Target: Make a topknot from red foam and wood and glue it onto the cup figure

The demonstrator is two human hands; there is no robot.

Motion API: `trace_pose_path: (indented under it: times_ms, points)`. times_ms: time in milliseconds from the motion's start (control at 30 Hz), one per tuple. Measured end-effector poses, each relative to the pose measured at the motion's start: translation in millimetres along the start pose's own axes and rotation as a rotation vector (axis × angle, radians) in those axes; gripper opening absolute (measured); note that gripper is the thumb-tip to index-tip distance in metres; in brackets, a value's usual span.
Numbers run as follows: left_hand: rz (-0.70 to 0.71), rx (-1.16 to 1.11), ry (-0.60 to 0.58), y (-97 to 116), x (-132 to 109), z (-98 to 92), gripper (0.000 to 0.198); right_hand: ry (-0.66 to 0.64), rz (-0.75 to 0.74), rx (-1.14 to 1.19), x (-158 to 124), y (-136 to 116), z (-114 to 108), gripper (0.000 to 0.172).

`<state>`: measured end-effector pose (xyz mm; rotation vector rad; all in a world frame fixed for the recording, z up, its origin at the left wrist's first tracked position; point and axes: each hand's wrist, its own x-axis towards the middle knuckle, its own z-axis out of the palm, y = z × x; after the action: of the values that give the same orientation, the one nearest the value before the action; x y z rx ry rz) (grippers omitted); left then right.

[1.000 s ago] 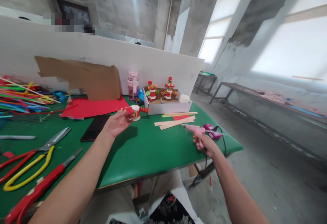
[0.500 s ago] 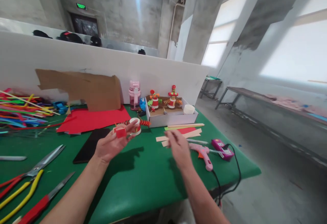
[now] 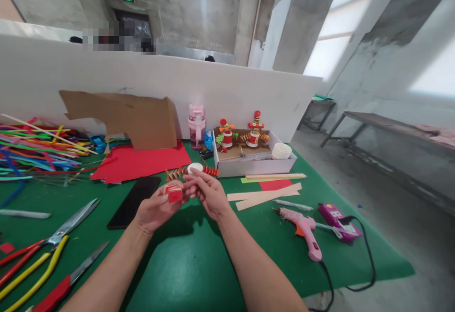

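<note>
My left hand (image 3: 154,212) is closed on a small folded red paper piece (image 3: 174,193), its pleats stacked up between thumb and fingers. My right hand (image 3: 211,196) has come up against the left fingertips, its fingers pinched together; whatever they hold, if anything, is hidden. Just behind both hands stands a white-topped paper cup figure (image 3: 195,167) with pleated orange and red arms, partly covered by my fingers. Under my left wrist lies a black phone-like slab (image 3: 133,203).
A white box (image 3: 252,166) holds two finished-looking cup figures. At right are tan paper strips (image 3: 268,196), a pink glue gun (image 3: 302,226) and a purple box (image 3: 339,222). Scissors (image 3: 76,222), a red-handled knife (image 3: 71,279), red sheets (image 3: 142,162) and coloured pipe cleaners (image 3: 39,151) lie left.
My right hand has moved left from the tan strips to meet my left hand. The left hand still holds the folded red paper. The view has shifted a little.
</note>
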<state>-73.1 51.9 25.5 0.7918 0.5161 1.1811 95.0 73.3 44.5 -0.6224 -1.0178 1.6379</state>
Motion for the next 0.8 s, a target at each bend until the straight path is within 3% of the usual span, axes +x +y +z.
trace_pose_path:
  times_ms: [67,167,267,367,467,567,700,800]
  points:
    - [0.039,-0.004,0.013,6,-2,7.7,0.04,0.033,-0.08,-0.123,5,-16,-11,0.04]
    - [0.159,-0.004,0.074,18,-4,15.7,0.036,0.256,-0.256,-0.438,21,-42,-28,0.025]
    - [0.237,-0.017,0.157,27,-5,16.6,0.029,0.3,-0.264,-0.768,39,-55,-36,0.027]
    - [0.267,-0.049,0.227,30,-3,14.1,0.025,0.215,-0.239,-1.177,49,-52,-30,0.039]
    - [0.261,-0.079,0.234,29,-2,12.0,0.023,0.014,-0.25,-1.604,55,-44,-20,0.034]
    - [0.256,-0.1,0.238,29,-1,11.2,0.024,-0.127,-0.216,-1.879,63,-38,-13,0.061]
    - [0.276,-0.079,0.231,30,0,13.4,0.026,-0.163,-0.129,-1.936,61,-41,-7,0.044]
    - [0.32,-0.001,0.209,35,-1,17.8,0.029,-0.118,-0.174,-1.836,36,-45,-2,0.042]
